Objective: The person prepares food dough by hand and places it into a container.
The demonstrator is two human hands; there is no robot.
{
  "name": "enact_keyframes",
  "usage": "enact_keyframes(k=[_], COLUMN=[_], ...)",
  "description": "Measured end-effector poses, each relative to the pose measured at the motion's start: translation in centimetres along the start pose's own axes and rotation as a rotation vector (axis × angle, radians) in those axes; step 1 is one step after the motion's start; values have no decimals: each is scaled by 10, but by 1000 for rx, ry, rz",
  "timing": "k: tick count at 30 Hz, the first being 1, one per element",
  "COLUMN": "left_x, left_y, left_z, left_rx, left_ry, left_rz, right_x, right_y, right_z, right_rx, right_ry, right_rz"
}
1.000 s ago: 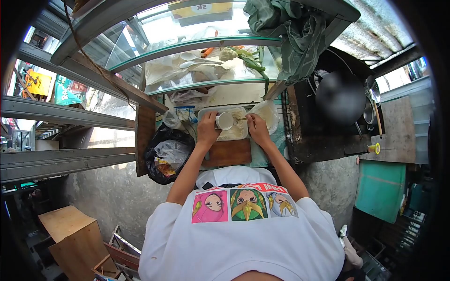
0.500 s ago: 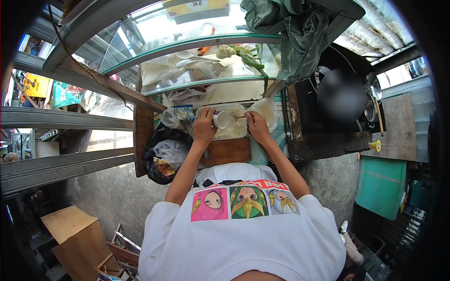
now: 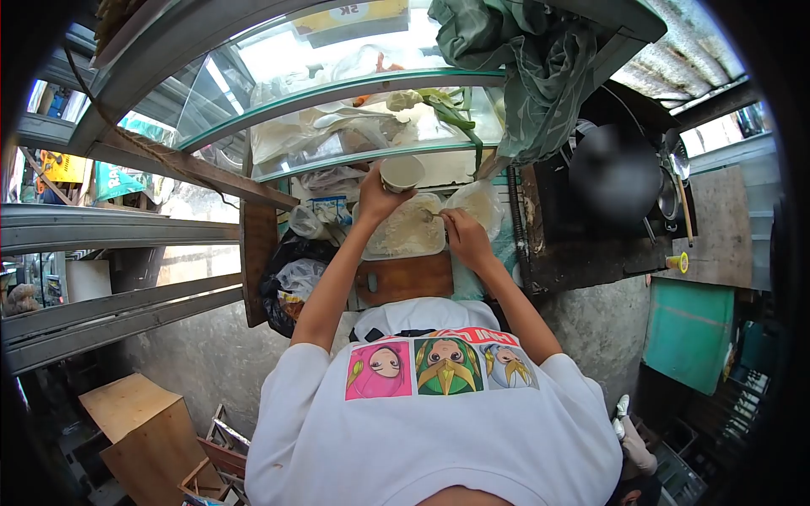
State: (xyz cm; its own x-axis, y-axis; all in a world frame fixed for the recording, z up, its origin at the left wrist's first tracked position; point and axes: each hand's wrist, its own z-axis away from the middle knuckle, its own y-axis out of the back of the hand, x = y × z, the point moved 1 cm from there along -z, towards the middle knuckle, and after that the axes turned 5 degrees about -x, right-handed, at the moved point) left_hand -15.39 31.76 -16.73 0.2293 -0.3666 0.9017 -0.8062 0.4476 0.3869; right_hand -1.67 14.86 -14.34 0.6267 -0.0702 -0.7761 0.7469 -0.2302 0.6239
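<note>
My left hand (image 3: 380, 199) is closed around a pale cup (image 3: 402, 174), held upright above the far edge of a clear plastic tub (image 3: 404, 255). A whitish, floury mass (image 3: 407, 229) lies in the tub. At the tub's right side, my right hand (image 3: 465, 233) grips a spoon (image 3: 431, 216), its bowl end over the whitish mass. To the right of the tub sits a clear plastic bag (image 3: 477, 202) with pale contents. A brown wooden board (image 3: 407, 278) lies between the tub and my body.
Ahead stands a glass display case (image 3: 354, 160) with leafy greens (image 3: 451, 111) inside, and a green cloth (image 3: 540, 93) hangs over its corner. A dark wok (image 3: 616, 173) sits on the right. A black plastic bag (image 3: 287, 274) is on the left.
My left hand has lifted the cup up and away from the tub, turning it from tipped to upright. My right hand stays by the tub with the spoon.
</note>
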Motion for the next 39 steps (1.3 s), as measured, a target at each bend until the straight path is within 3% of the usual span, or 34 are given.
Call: enact_keyframes(k=[3,7,12,17,19,22,23,26,29,31,34,39], left_x=[-12,-27,-43,-36,-29,1,4,6,5,3,-12,-18], left_y=[-16,-38,-47,-39,-32,-6,2,27,42,46,43,43], left_z=[-18,-28,-29,-28,-17,16,29,68,100,114,126,123], left_rx=[-49,21,14,-57,11,58,62,165,309,147,-10,15], left_ry=[55,-18,152,174,2,-50,-45,58,211,487,515,406], left_rz=[-103,-63,-51,-59,-181,-369,-371,-455,-550,-596,-712,-623], right_x=[1,3,0,4,6,-2,-5,0,3,2,-4,-9], right_y=[1,-2,0,-4,-10,-9,-8,-21,-35,-36,-30,-20], right_z=[0,0,1,-1,-4,-13,-16,-22,-22,-21,-22,-21], right_rx=[-13,-24,-53,-136,-193,-340,-430,-447,-369,-340,-307,-331], right_ry=[-10,-18,-16,37,14,-49,-91,-59,-43,-13,21,0], right_rz=[3,14,36,105,226,445,542,587,610,593,563,551])
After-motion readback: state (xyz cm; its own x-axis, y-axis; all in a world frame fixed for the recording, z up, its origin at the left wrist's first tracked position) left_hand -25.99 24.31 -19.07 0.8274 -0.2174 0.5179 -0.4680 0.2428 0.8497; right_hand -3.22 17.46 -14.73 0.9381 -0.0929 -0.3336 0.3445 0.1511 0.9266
